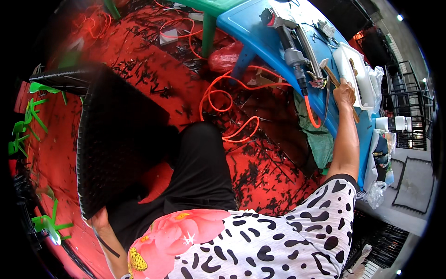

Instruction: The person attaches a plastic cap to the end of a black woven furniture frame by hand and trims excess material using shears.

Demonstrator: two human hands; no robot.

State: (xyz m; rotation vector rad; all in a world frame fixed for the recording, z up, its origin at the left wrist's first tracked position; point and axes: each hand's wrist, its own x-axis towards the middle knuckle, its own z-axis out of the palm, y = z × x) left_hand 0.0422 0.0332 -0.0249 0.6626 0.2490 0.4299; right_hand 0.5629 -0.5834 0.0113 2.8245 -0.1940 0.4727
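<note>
A large black woven wicker piece (125, 121), with an angled corner, stands at my left against my leg. My left hand (98, 218) is closed on its lower edge, its fingers partly hidden behind the weave. A loose black strip (108, 245) hangs beside that wrist. Stretched out to the right, my right hand (344, 93) wraps round the wooden handle of a hammer (331, 74) over the blue table (237, 21). Left of the hammer lies a grey and black air-powered tool (291, 52), joined to an orange hose (312, 114).
A white tray (346, 60) sits by my right hand, near a white cylindrical container (394, 123). The orange hose coils across the red floor (153, 60), which is strewn with black strip offcuts. Green plastic chairs (49, 223) stand at far left. A green sack (316, 132) hangs below the table edge.
</note>
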